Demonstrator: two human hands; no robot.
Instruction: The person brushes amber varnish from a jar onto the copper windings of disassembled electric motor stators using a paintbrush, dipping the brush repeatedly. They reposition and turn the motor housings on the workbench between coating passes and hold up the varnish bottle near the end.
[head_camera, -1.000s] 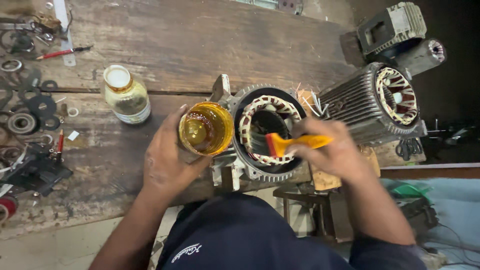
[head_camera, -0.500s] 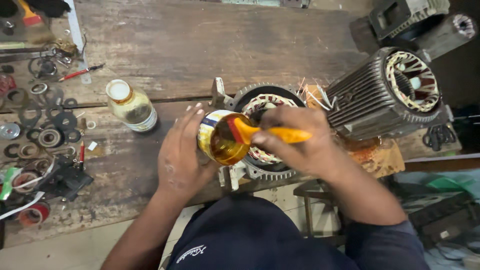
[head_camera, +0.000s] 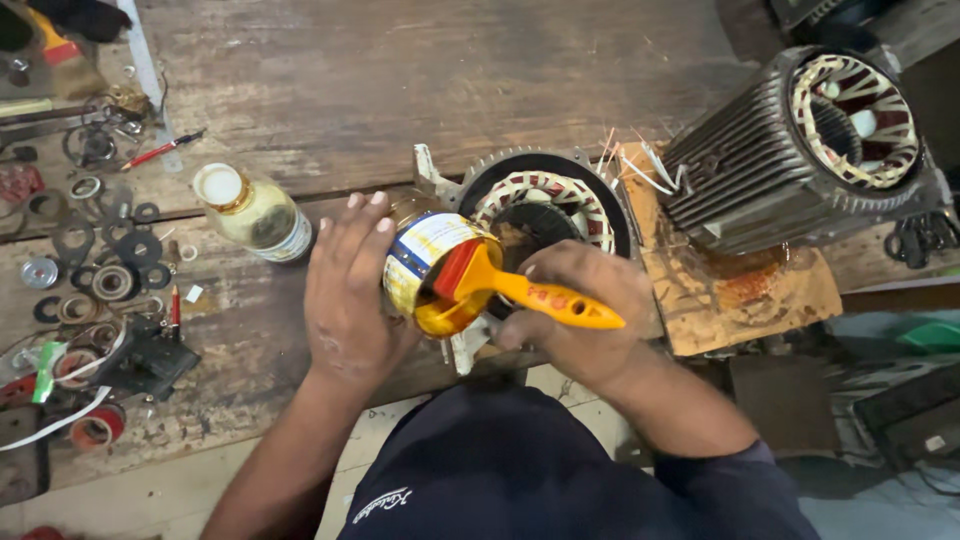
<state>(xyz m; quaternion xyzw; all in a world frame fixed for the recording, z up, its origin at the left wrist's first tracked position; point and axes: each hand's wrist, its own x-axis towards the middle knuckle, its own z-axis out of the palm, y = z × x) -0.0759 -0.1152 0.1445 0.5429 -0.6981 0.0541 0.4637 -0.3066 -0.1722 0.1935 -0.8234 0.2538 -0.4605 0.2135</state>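
Observation:
My left hand (head_camera: 345, 295) grips a small tin can (head_camera: 420, 262), tilted toward me, with amber liquid inside. My right hand (head_camera: 585, 325) holds an orange-handled paintbrush (head_camera: 530, 295) whose red ferrule and bristles are dipped into the can. Right behind the can stands a motor stator (head_camera: 545, 200) with copper windings, its opening facing up on the wooden bench.
A capped glass bottle (head_camera: 255, 212) lies to the left of my left hand. Several washers, rings and small parts (head_camera: 95, 270) litter the bench's left side. A larger finned motor housing (head_camera: 800, 150) rests on a stained board (head_camera: 745, 290) at right.
The brush moved from the stator windings into the can. My left hand tilted the can toward me. The camera view shifted closer over the bench.

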